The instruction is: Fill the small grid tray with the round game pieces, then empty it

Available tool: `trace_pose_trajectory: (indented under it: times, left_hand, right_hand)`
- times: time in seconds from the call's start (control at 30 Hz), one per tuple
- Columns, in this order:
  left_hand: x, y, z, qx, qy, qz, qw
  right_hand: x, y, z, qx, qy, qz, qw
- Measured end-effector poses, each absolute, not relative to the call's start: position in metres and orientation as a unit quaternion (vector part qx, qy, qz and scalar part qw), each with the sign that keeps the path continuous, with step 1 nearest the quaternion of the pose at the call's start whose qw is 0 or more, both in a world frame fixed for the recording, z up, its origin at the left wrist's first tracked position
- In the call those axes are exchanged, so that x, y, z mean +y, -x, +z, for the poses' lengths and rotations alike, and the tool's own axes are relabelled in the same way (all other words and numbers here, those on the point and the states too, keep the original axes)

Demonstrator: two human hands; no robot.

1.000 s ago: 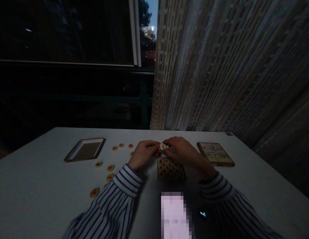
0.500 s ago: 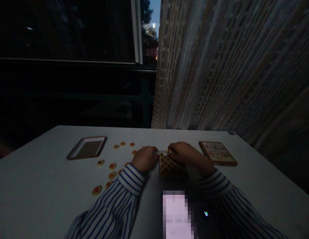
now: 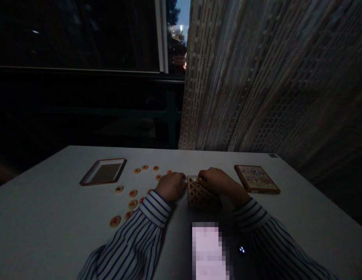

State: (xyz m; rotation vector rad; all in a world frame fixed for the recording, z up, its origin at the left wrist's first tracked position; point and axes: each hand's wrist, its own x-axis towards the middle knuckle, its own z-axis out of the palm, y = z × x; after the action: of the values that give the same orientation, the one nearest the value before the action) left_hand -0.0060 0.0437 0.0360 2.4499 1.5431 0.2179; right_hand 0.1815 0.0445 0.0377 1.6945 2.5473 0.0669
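A small tray (image 3: 201, 197) packed with round pale game pieces lies on the white table (image 3: 52, 233) in front of me. My left hand (image 3: 170, 186) is curled closed against the tray's left far corner. My right hand (image 3: 216, 181) is closed in a pinch over the tray's far row, its fingertips down on a round piece (image 3: 198, 180). Both arms wear striped sleeves. Several loose round pieces (image 3: 133, 193) with red or black marks lie scattered left of my left hand.
An empty shallow box half (image 3: 103, 171) with a brown rim sits at the far left. A printed box lid (image 3: 256, 178) lies to the right. A woven curtain (image 3: 271, 77) hangs behind the table; a dark window (image 3: 81, 39) is at the left. The light is dim.
Both hands came down from holding one piece above the tray to resting at the tray's far edge. The piece went down with my right fingers into the far row.
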Motion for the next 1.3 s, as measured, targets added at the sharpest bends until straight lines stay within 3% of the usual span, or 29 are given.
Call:
trace_pose_trajectory:
  times: [1.3]
  left_hand:
    - [0.0448,0.0097,0.0368,0.52,-0.841,0.082,0.124]
  right_hand:
    - [0.046,-0.182,0.0389,0.849,-0.526,0.013,0.042]
